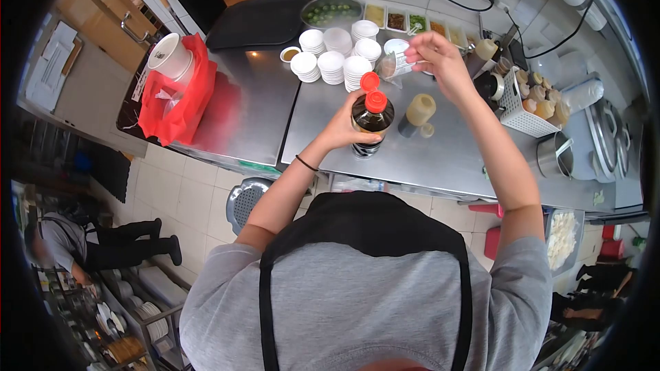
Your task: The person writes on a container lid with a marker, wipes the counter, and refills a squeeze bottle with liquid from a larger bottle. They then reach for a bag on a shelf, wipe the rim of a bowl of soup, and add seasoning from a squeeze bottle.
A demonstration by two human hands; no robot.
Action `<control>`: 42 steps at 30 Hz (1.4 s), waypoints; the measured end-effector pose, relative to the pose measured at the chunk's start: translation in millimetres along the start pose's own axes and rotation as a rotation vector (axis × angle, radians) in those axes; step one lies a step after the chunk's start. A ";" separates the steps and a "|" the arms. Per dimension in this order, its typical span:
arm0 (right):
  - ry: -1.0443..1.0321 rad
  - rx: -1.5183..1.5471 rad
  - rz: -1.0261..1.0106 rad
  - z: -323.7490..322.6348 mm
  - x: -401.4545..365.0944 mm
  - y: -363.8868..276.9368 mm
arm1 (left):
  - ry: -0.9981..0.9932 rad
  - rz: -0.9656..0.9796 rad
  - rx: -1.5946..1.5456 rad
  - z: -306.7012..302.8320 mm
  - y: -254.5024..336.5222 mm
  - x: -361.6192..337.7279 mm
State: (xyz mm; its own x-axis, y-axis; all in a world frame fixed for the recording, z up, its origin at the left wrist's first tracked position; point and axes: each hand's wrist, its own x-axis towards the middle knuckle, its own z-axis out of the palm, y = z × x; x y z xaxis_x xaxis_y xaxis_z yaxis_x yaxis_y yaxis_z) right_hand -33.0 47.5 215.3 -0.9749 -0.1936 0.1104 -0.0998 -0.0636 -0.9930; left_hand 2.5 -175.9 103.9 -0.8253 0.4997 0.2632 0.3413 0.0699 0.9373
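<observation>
My left hand (pixel 346 126) is wrapped around a dark sauce bottle (pixel 372 121) with a red cap, standing over the steel counter. A second red cap (pixel 370 81) shows just behind it; what lies below that cap is mostly hidden. My right hand (pixel 440 62) is raised over the counter, fingers apart and loosely curved. Its fingertips overlap a clear plastic bag (pixel 392 69) with a printed label. Between my hands stands a squeeze bottle (pixel 417 113) of dark liquid, with a small pale cap (pixel 427 130) beside it.
Stacks of white lidded cups (pixel 331 67) stand behind the bottles. A bowl of green pieces (pixel 331 12) is at the back. To the left sits a red bag (pixel 180 106) with a white tub (pixel 170 56); a white basket of bottles (pixel 526 106) stands right. Another person (pixel 89 240) is far left.
</observation>
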 end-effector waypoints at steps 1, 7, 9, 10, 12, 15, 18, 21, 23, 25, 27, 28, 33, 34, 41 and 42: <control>-0.075 -0.063 -0.023 -4.1 -5.5 3.8 | 0.003 0.001 0.000 -2.3 0.4 -0.9; -0.347 -0.818 -0.453 35.2 -43.4 -1.6 | -0.019 0.083 -0.035 -13.5 14.0 11.8; -0.360 -1.008 -0.572 43.2 -44.7 -0.4 | -0.010 0.132 0.206 -11.2 26.5 22.6; -0.363 -1.088 -0.584 45.1 -42.7 0.8 | 0.035 0.182 0.205 -7.0 23.2 27.4; -0.368 -1.170 -0.597 50.1 -38.8 -2.3 | 0.012 0.158 0.202 -0.6 13.6 32.1; -0.415 -1.138 -0.618 54.9 -32.8 -12.2 | 0.008 0.132 0.181 2.4 1.5 33.3; -0.523 -1.210 -0.394 54.3 -17.6 -15.3 | 0.025 0.128 0.148 3.3 -0.4 32.7; -0.626 -1.241 -0.185 58.1 -3.4 -17.9 | 0.021 0.118 0.105 3.1 2.1 32.3; -0.654 -1.278 -0.108 60.8 1.3 -19.9 | 0.016 0.111 0.071 4.2 3.8 32.4; -0.643 -1.285 -0.091 63.7 -2.5 -22.9 | 0.043 0.133 0.034 5.2 5.8 32.2; -0.635 -1.292 -0.075 65.4 -6.8 -22.6 | 0.023 0.113 0.078 3.6 -0.5 32.2; -0.624 -1.269 -0.132 63.6 -8.4 -20.0 | 0.001 0.090 0.126 2.4 -3.4 32.2; -0.583 -1.290 -0.406 59.2 -15.1 -0.9 | 0.032 0.106 0.115 -1.7 -1.8 34.2; -0.582 -1.284 -0.435 57.9 -14.3 -0.1 | 0.031 0.107 0.154 -3.2 0.2 34.9; -0.407 -0.241 0.434 53.6 -2.0 4.1 | -0.014 0.057 0.062 -1.6 -1.5 32.0; -0.377 -0.082 0.536 50.4 -2.4 4.6 | 0.029 0.087 0.075 -0.1 -4.0 32.8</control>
State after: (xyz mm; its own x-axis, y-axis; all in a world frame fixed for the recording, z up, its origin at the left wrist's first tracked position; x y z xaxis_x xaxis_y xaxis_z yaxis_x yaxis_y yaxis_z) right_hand -21.1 -1.7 212.6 -0.7586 -0.5081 -0.4079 0.3511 0.2086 -0.9128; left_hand -25.9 -159.8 108.8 -0.8032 0.4819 0.3503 0.4440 0.0921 0.8913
